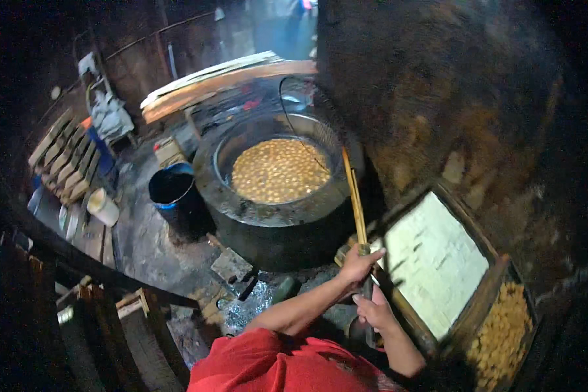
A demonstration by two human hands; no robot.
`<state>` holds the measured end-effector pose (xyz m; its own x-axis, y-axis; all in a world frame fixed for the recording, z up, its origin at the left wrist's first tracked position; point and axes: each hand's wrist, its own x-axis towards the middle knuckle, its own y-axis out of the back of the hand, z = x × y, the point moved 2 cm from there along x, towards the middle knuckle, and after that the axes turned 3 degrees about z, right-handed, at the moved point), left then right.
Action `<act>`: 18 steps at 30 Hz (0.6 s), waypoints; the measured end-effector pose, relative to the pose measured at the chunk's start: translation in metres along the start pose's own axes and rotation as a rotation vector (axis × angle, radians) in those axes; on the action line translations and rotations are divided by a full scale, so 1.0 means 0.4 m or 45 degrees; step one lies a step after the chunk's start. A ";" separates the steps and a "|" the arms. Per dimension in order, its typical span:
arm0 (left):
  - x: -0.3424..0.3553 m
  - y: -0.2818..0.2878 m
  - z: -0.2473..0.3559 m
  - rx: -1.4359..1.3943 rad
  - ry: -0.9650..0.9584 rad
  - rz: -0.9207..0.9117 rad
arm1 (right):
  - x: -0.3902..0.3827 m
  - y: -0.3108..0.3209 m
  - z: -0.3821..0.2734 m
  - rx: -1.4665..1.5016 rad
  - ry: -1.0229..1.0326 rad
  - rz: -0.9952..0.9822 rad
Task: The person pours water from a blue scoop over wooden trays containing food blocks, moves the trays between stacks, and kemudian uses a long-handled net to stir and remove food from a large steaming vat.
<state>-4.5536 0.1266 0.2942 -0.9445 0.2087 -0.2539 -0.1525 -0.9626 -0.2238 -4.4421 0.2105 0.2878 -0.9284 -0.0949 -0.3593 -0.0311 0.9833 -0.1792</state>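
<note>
dim, smoky room here, light falling only in the middle. rough dark soot-stained wall [438,85] rises on the right. wet grey concrete floor [140,242] spreads left, with a black and blue plastic bucket [173,189] standing on it. stacked pale wooden pallets [65,157] lean far left, long wooden planks [222,81] lie behind.

Ahead of the hands [366,287] the big frying pot [274,222] blocks the way, a wooden tray of white curd [431,261] crowds their right, while open floor [144,242] lies to their left beyond a dark bucket [173,193].
</note>
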 end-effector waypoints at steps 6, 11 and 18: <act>0.278 0.336 -0.004 -0.313 0.177 0.142 | 0.415 -0.165 0.006 -0.196 -0.358 -0.209; 0.414 0.621 -0.078 0.231 0.374 0.452 | 0.695 -0.347 0.064 0.014 -0.767 -0.088; 0.651 0.814 -0.208 0.482 0.689 0.182 | 1.004 -0.408 0.218 0.026 -0.946 -0.108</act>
<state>-4.8251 -0.1181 0.0771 -0.6990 0.0365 -0.7142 -0.2214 -0.9607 0.1675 -4.7775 -0.0015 0.0927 -0.4285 -0.2569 -0.8662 -0.0777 0.9656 -0.2480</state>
